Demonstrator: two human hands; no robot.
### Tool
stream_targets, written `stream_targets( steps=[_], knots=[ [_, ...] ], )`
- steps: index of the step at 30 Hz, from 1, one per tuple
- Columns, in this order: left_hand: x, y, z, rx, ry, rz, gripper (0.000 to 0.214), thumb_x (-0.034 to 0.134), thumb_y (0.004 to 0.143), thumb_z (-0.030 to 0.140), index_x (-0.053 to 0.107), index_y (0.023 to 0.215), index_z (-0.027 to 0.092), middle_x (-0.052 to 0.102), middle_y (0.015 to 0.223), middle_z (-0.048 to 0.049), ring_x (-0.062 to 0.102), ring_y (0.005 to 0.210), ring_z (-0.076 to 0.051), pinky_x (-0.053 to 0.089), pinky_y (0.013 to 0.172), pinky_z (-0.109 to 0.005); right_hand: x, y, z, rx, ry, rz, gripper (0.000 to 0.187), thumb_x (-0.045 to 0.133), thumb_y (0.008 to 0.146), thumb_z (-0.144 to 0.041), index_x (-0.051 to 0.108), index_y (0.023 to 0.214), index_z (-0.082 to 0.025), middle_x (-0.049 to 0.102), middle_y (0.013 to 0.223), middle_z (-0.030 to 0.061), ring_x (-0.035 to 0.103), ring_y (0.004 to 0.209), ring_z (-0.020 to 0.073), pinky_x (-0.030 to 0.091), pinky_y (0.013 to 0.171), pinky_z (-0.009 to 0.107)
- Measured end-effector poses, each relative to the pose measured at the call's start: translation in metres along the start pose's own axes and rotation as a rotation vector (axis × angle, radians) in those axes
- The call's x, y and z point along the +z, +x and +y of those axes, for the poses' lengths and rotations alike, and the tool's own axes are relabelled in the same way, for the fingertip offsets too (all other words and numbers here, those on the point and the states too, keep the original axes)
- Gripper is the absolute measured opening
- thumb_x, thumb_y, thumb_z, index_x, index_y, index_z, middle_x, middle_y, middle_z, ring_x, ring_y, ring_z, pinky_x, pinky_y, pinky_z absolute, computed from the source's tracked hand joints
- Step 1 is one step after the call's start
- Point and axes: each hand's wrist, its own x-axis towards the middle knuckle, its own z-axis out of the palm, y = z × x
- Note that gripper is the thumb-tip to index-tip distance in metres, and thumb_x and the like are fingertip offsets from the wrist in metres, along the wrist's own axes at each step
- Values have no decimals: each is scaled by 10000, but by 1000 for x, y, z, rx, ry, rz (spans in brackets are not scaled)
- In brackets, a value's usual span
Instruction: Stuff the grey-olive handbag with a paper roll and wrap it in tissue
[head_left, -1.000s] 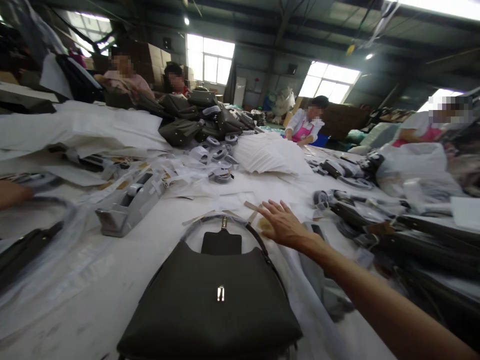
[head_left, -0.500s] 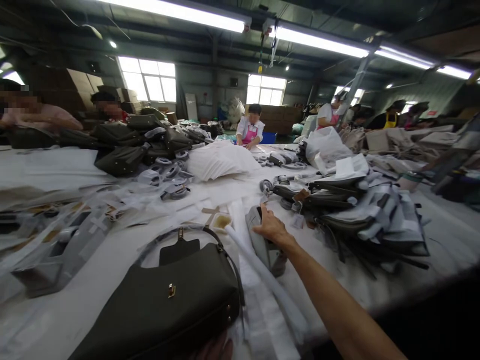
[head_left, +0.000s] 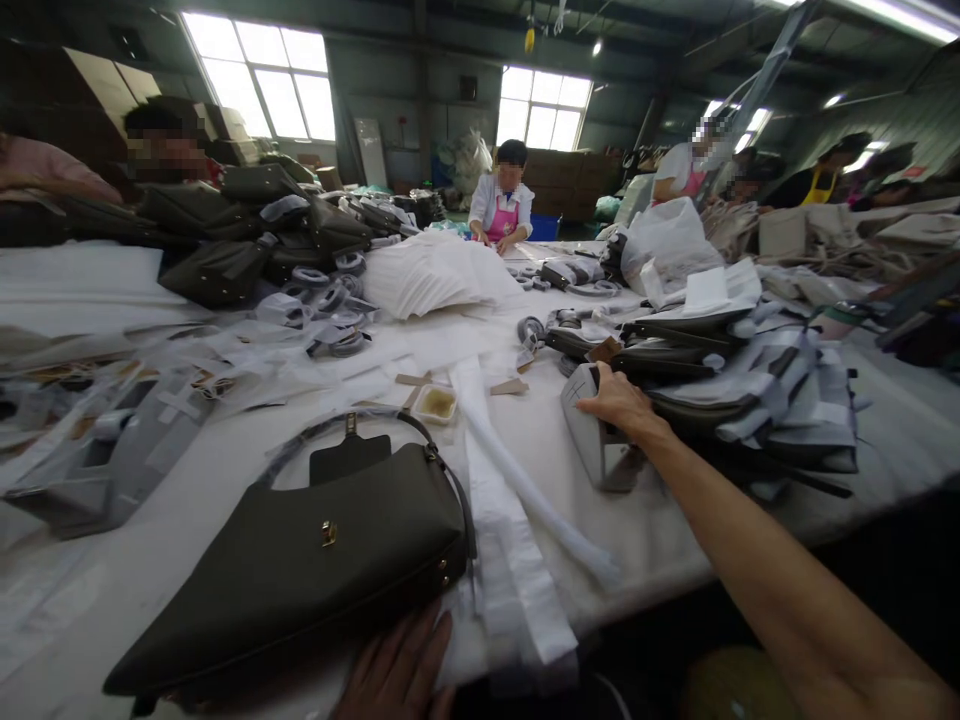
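A dark olive handbag (head_left: 300,560) with a gold clasp lies on the white-covered table (head_left: 540,440) in front of me. Its handle (head_left: 375,413) is partly wrapped and arches away from me. My left hand (head_left: 397,665) is at the bag's near lower edge, fingers stretched out and slightly apart; whether it touches the bag is hard to see. To the right, my right hand (head_left: 619,400) grips the top of a grey tape dispenser (head_left: 589,440). A long white foam strip (head_left: 517,475) and flat white strips (head_left: 517,570) run between bag and dispenser.
Wrapped dark bags (head_left: 705,390) are heaped just right of the dispenser. A small tray of yellowish stuff (head_left: 435,404) sits behind the handbag. Another grey dispenser (head_left: 150,440) is at left. White sheets (head_left: 439,275) are stacked farther back. Co-workers stand around the table, one in a pink apron (head_left: 502,222).
My right hand has moved right with the tape dispenser, towards the heap of bags. My left hand shows more fully below the handbag. The view has tilted downward.
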Motion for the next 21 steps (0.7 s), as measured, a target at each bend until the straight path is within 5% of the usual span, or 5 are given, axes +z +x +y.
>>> stream_targets(
  steps=[3,7,11,16,21],
  knots=[
    [-7,3,-1,26,-24,5,355,494,944,248,659,1256,223,660,1302,6,621,1079,-202,441,906,-344,8,-13,-13,-26,-71,5,868,667,814,-443,269,1522,-137,439,1432,263,562,1196,425,473,949,535],
    [-15,7,2,-32,-82,-29,372,509,950,273,632,1295,210,646,1325,-15,602,1121,-212,409,964,-344,17,-44,-43,-290,-22,100,778,551,913,-471,220,1553,-180,213,1608,188,304,1432,380,362,1095,527],
    [-19,12,6,-66,-121,-40,370,478,966,242,620,1304,191,647,1323,-40,594,1133,-218,386,988,-355,43,-88,-102,-482,143,-25,801,551,901,-517,240,1550,-164,254,1600,174,268,1457,327,326,1140,472],
    [-27,21,9,-138,-165,10,335,435,996,269,645,1251,211,685,1257,-20,608,1103,-190,397,978,-333,82,-108,-170,-546,76,-125,860,671,814,-373,248,1545,-211,91,1647,149,76,1493,404,194,1133,666],
    [-33,28,11,-162,-179,20,329,420,1010,292,656,1228,223,692,1244,0,621,1080,-172,406,951,-320,91,-92,-168,-500,49,-171,733,567,834,-196,308,1516,-262,58,1658,107,108,1486,403,387,1026,644]
  ],
)
